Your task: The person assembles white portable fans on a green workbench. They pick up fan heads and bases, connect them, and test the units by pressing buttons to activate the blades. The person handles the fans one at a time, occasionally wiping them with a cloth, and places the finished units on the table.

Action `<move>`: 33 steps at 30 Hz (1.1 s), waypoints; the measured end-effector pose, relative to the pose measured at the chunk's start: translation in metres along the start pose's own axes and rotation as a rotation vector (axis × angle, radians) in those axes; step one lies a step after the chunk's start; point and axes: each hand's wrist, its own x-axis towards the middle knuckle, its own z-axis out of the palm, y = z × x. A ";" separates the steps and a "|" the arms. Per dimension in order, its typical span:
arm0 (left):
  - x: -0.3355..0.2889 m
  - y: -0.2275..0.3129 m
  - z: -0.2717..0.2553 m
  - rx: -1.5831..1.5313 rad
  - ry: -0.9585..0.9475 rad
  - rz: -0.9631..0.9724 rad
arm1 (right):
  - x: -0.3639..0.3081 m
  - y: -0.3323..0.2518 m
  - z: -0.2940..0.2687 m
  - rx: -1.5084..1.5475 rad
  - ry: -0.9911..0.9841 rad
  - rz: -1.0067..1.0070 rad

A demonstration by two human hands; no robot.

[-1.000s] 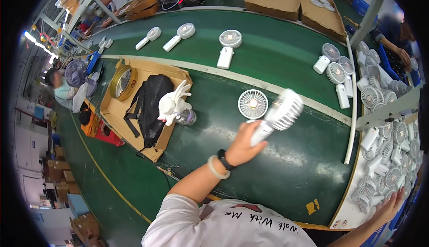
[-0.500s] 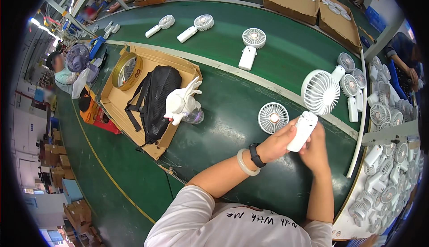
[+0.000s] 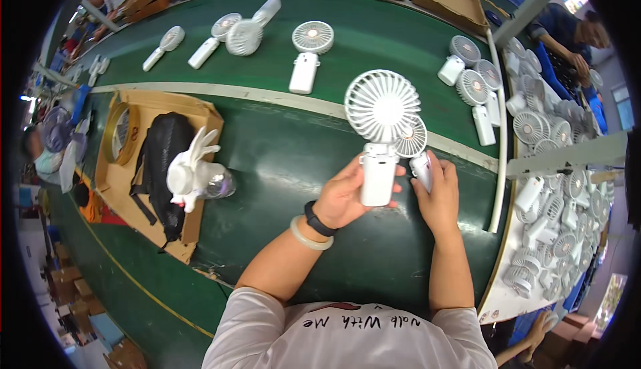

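Observation:
My left hand (image 3: pixel 342 197) is closed around the white handle of a handheld fan (image 3: pixel 378 175), held upright with its round grille at the top. Beside it, my right hand (image 3: pixel 441 192) grips the short white handle of a second handheld fan (image 3: pixel 412 138). That fan's head is partly hidden behind the first fan's grille. Both hands are above the dark green tabletop (image 3: pixel 287 235). Ahead on the green belt (image 3: pixel 380 42) lies another white fan (image 3: pixel 304 72), its handle toward me.
Several fans (image 3: pixel 475 89) cluster at the belt's right. Past a white rail (image 3: pixel 501 189), many fans (image 3: pixel 561 215) cover a side table. At left, a cardboard tray (image 3: pixel 200 225) holds a black bag (image 3: pixel 167 169) and a tape roll (image 3: pixel 115 135). A co-worker (image 3: pixel 564 32) sits at right.
My right hand has left the first fan and taken hold of the second, which lay on the table. Another fan now shows at the belt's far left. The view has shifted.

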 end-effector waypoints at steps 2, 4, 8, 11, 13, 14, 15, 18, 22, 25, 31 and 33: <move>0.001 -0.002 -0.002 -0.007 0.000 0.000 | 0.000 0.010 -0.001 0.405 -0.099 0.149; 0.000 -0.002 -0.006 0.004 0.011 -0.008 | 0.004 0.011 -0.002 1.050 -0.261 0.356; 0.000 0.000 -0.007 0.092 0.032 0.020 | 0.010 0.015 -0.008 1.329 -0.399 0.508; 0.003 -0.004 -0.001 0.355 0.173 0.062 | 0.009 0.024 0.001 0.923 -0.166 0.442; -0.003 -0.006 -0.007 0.803 0.257 0.078 | 0.010 0.015 0.000 0.392 0.034 0.238; -0.001 -0.012 -0.006 0.854 0.366 0.125 | 0.008 0.007 -0.004 0.272 0.072 0.240; -0.001 -0.015 -0.007 0.828 0.372 0.145 | 0.008 0.006 -0.005 0.035 0.108 0.058; 0.002 -0.020 -0.011 0.743 0.384 0.200 | 0.001 -0.012 -0.003 -0.064 0.011 0.024; 0.004 -0.017 -0.004 0.660 0.330 0.160 | 0.003 -0.003 -0.004 -0.015 0.006 0.060; 0.003 -0.017 -0.003 0.631 0.297 0.183 | 0.007 0.016 -0.024 0.629 -0.114 0.371; 0.000 -0.017 -0.005 0.612 0.312 0.178 | -0.014 0.024 -0.061 1.254 -0.400 0.609; 0.001 -0.016 -0.003 0.559 0.297 0.145 | -0.027 0.027 -0.061 1.049 -0.242 0.663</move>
